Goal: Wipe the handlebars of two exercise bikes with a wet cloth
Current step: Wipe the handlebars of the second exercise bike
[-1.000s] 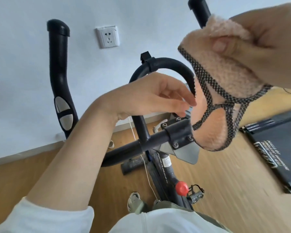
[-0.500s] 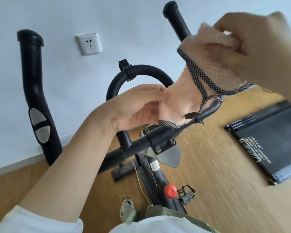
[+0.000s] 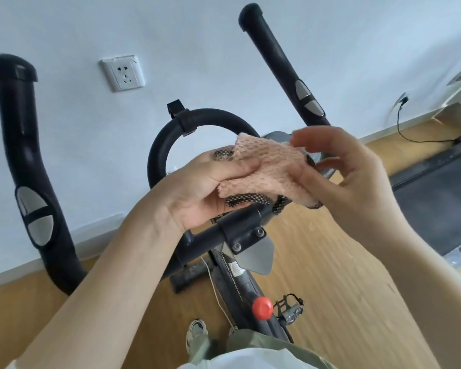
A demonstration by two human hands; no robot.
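A pink fluffy cloth (image 3: pixel 266 169) with a black-and-white checked trim lies folded between both hands, just above the bike's centre clamp (image 3: pixel 240 227). My left hand (image 3: pixel 208 190) pinches its left side with the thumb on top. My right hand (image 3: pixel 349 174) holds its right edge, fingers spread. The black exercise bike has a left handlebar (image 3: pixel 30 166) with grey pulse pads, a right handlebar (image 3: pixel 280 65) rising to the upper right, and a middle loop bar (image 3: pixel 205 118). Neither hand touches a handlebar.
A white wall with a power socket (image 3: pixel 123 73) stands behind the bike. A red knob (image 3: pixel 262 308) and a pedal (image 3: pixel 290 307) sit on the frame below. A black treadmill (image 3: pixel 442 193) lies on the wooden floor at the right, with a cable (image 3: pixel 410 134) plugged into the wall.
Both hands came down and together. The cloth, hanging loose from my raised right hand before, is now folded flat between the two hands over the clamp.
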